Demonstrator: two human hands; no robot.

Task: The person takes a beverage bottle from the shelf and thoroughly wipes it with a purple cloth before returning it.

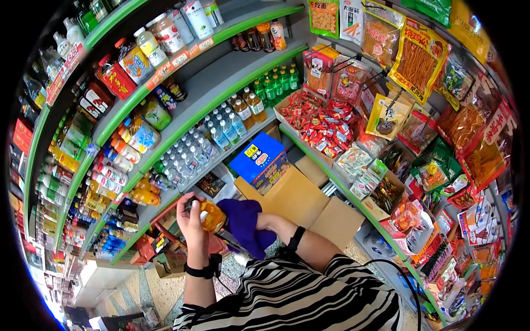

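Note:
My left hand (191,218) is closed around the neck end of a bottle of amber drink (212,217) with a dark cap, held tilted in front of my body. Against the bottle's other side lies a purple cloth (247,222). My right hand (266,222) grips this cloth, and its fingers are mostly hidden in the folds. Below both hands, part of the bottle's dark label shows beside the cloth.
Curved shelves with green edges (221,36) hold many drink bottles on the left. An open cardboard box (295,196) and a blue box (258,158) stand ahead. Snack packets (326,124) fill the right shelf, with bags hanging above. A black cable (408,270) runs at my right.

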